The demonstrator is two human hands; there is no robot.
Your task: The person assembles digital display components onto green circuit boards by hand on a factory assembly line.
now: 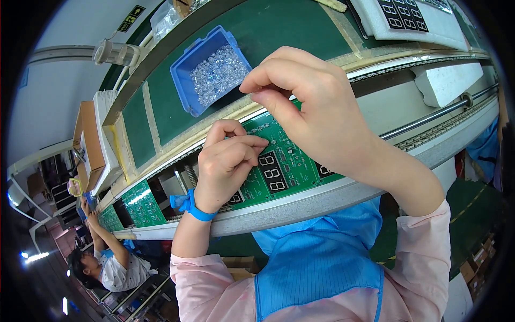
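A green circuit board [292, 161] with black three-digit displays [272, 173] lies on the conveyor in front of me. My left hand [228, 161], with a blue band at its wrist, rests over the board's left part. Its fingers are curled, and their tips meet at the board's surface; anything between them is too small to see. Higher up, my right hand [316, 107] hovers over the board, thumb and forefinger pinched together close to a blue bin [184, 88]. What that pinch holds, if anything, I cannot make out. Small clear parts [214, 74], resembling LEDs, fill the bin.
More green boards [142, 204] sit farther left on the conveyor, where a co-worker [115, 268] reaches over the line. At the far right, white foam [424, 32] carries digit displays. A metal rail [228, 221] edges the near side. Clear bags [166, 24] stand at the back left.
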